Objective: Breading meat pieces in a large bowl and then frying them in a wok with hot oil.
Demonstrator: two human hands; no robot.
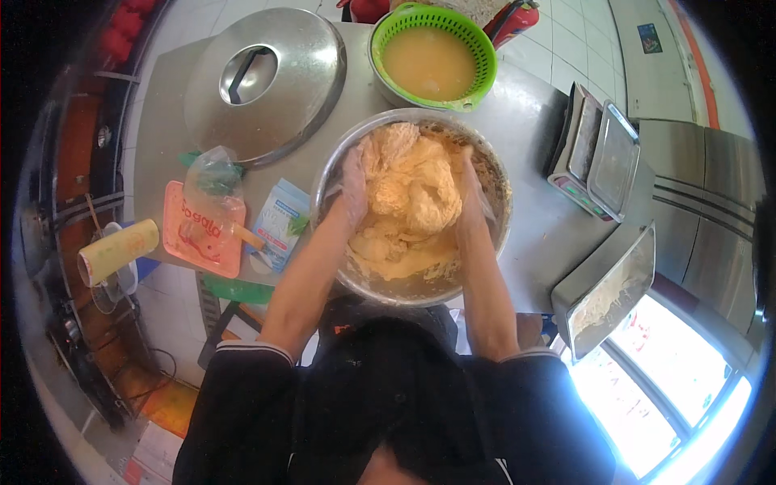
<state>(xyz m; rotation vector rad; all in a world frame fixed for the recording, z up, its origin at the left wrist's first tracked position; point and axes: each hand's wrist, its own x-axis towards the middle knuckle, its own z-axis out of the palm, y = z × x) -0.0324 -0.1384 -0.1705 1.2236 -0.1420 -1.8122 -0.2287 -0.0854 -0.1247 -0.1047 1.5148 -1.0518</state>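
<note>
A large round metal bowl [418, 297] sits at the table's near edge, in front of my body. Inside it lies a clumpy, pale orange heap of flour-coated food [418, 188]; whether it is dough or breaded pieces I cannot tell. My left hand [353, 185], in a thin clear plastic glove, presses against the heap's left side. Opposite it, my right hand [473, 188], gloved alike, cups the right side. Between them the heap is held, with the fingertips partly buried or hidden. Loose flour and crumbs cling to the bowl's wall.
Behind the bowl stands a green colander [486, 73] set in a basin of cloudy orange liquid. A big metal lid [291, 91] lies back left. Nearer left are a pink tray [176, 236] and a blue packet [280, 221]. A scale [597, 157] and a metal pan [564, 303] stand right.
</note>
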